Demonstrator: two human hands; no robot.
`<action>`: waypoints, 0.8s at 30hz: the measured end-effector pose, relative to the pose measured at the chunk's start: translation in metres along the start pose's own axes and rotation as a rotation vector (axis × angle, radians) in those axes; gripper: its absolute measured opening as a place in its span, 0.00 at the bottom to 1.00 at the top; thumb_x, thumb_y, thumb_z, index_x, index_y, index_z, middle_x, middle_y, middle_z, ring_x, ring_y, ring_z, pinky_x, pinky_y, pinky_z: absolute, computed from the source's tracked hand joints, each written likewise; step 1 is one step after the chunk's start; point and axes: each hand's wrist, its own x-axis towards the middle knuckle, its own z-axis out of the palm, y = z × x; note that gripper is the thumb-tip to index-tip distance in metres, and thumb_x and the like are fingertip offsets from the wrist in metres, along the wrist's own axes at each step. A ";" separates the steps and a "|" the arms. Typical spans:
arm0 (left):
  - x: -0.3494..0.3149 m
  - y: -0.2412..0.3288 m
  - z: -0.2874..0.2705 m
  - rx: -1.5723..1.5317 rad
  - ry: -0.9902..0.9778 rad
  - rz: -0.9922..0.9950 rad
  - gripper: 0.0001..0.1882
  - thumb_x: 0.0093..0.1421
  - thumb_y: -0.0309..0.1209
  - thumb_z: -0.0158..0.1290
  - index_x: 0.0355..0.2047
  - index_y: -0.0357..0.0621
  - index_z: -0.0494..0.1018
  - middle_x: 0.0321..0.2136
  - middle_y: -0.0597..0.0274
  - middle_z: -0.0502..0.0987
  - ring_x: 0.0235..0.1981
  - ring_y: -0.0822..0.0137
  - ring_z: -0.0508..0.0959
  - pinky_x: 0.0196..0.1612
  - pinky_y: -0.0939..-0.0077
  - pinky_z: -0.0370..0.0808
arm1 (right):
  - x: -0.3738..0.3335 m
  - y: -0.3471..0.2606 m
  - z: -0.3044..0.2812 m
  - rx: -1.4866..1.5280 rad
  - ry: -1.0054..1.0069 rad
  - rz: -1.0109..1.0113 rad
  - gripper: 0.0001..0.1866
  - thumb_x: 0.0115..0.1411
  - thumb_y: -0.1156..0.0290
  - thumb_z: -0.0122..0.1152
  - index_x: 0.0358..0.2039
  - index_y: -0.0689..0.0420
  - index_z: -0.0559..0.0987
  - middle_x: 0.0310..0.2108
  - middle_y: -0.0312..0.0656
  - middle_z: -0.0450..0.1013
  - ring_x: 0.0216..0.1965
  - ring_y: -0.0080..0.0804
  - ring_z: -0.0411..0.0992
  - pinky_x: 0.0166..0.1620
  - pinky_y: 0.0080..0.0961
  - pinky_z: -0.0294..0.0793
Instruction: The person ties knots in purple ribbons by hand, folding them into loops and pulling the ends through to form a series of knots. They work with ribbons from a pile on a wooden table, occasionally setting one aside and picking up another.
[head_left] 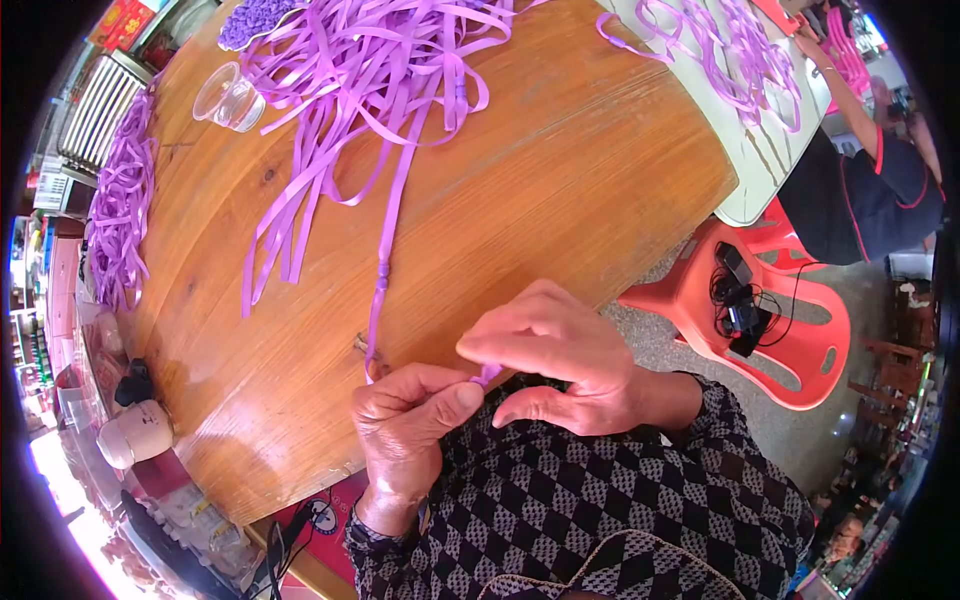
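Purple ribbons point(122, 205) line the left edge of the desk point(560, 180); a clear cup point(232, 98) stands beside a ribbon heap point(380, 60) at the far edge. One strand point(391, 215) runs to the near edge, pinched by the left hand point(405, 412). The right hand point(572, 362), thumb and fingers apart, is just beside.

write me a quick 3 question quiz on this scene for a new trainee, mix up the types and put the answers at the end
1. What does the person's left hand pinch?
A) a pair of scissors
B) a purple ribbon
C) a spoon

2. True or false: the clear plastic cup is on the wooden table.

3. Fill in the colour: the ____ chair at the right of the table holds black cables.

Key: 1 B; 2 true; 3 red
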 end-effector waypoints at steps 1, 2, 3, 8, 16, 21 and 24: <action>-0.002 0.001 0.000 -0.009 -0.039 -0.029 0.05 0.51 0.23 0.59 0.27 0.33 0.77 0.22 0.63 0.77 0.23 0.79 0.72 0.27 0.88 0.68 | 0.001 0.002 0.003 0.017 -0.020 -0.068 0.24 0.42 0.71 0.70 0.43 0.56 0.77 0.36 0.41 0.72 0.33 0.37 0.69 0.35 0.31 0.67; -0.003 0.002 -0.001 -0.018 -0.079 -0.059 0.06 0.51 0.24 0.60 0.27 0.33 0.77 0.22 0.64 0.77 0.23 0.79 0.72 0.27 0.88 0.68 | 0.003 0.002 0.005 0.033 -0.039 -0.135 0.21 0.42 0.72 0.70 0.40 0.59 0.78 0.33 0.40 0.72 0.30 0.35 0.68 0.31 0.28 0.67; -0.002 0.002 -0.004 -0.018 -0.077 -0.054 0.06 0.51 0.24 0.60 0.27 0.33 0.77 0.22 0.64 0.77 0.23 0.79 0.72 0.27 0.88 0.68 | 0.005 0.003 0.006 0.034 -0.040 -0.140 0.21 0.42 0.72 0.70 0.40 0.59 0.78 0.33 0.40 0.72 0.30 0.35 0.68 0.31 0.28 0.67; -0.001 0.006 -0.012 -0.098 -0.161 -0.134 0.09 0.48 0.24 0.62 0.28 0.31 0.76 0.22 0.64 0.77 0.23 0.79 0.72 0.27 0.87 0.67 | 0.008 0.010 0.007 0.126 -0.068 -0.196 0.14 0.40 0.76 0.70 0.29 0.60 0.76 0.26 0.38 0.71 0.24 0.33 0.66 0.26 0.26 0.64; -0.004 0.009 -0.013 -0.004 -0.156 -0.121 0.09 0.47 0.24 0.63 0.27 0.32 0.76 0.22 0.64 0.77 0.22 0.79 0.71 0.25 0.87 0.66 | 0.008 0.002 0.000 0.127 -0.146 -0.176 0.14 0.40 0.80 0.69 0.28 0.61 0.73 0.25 0.40 0.70 0.23 0.35 0.66 0.25 0.27 0.63; -0.004 0.002 -0.013 -0.024 -0.160 -0.124 0.08 0.46 0.24 0.63 0.25 0.33 0.76 0.21 0.64 0.77 0.22 0.79 0.71 0.25 0.87 0.66 | 0.005 -0.001 0.009 0.114 -0.152 -0.171 0.15 0.41 0.79 0.67 0.26 0.57 0.69 0.24 0.39 0.65 0.26 0.39 0.65 0.28 0.32 0.64; -0.004 0.002 -0.013 -0.024 -0.154 -0.103 0.08 0.47 0.25 0.63 0.25 0.33 0.76 0.20 0.64 0.76 0.22 0.79 0.71 0.25 0.86 0.66 | 0.002 0.002 0.009 0.123 -0.170 -0.170 0.15 0.41 0.79 0.67 0.25 0.56 0.68 0.22 0.39 0.64 0.25 0.39 0.64 0.27 0.32 0.64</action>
